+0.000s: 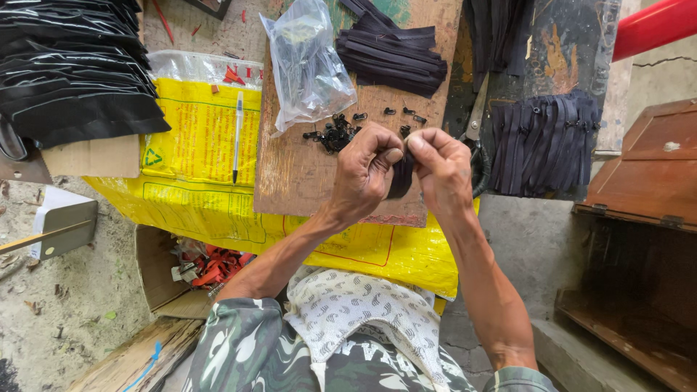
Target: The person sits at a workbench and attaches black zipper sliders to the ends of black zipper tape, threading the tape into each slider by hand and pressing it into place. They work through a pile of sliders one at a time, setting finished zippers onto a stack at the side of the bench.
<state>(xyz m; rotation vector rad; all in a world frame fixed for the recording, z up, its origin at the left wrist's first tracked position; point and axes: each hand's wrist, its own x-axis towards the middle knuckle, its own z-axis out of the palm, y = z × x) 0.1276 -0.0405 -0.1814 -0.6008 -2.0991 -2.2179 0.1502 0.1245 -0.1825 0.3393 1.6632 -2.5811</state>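
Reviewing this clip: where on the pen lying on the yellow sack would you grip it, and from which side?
Grip the pen around the middle of its pale barrel, coming straight down from above with fingers on its left and right sides. It lies flat on the yellow sack, pointing away from the person, dark tip nearest, with bare sack on both sides. Both hands are busy pinching a black strip.
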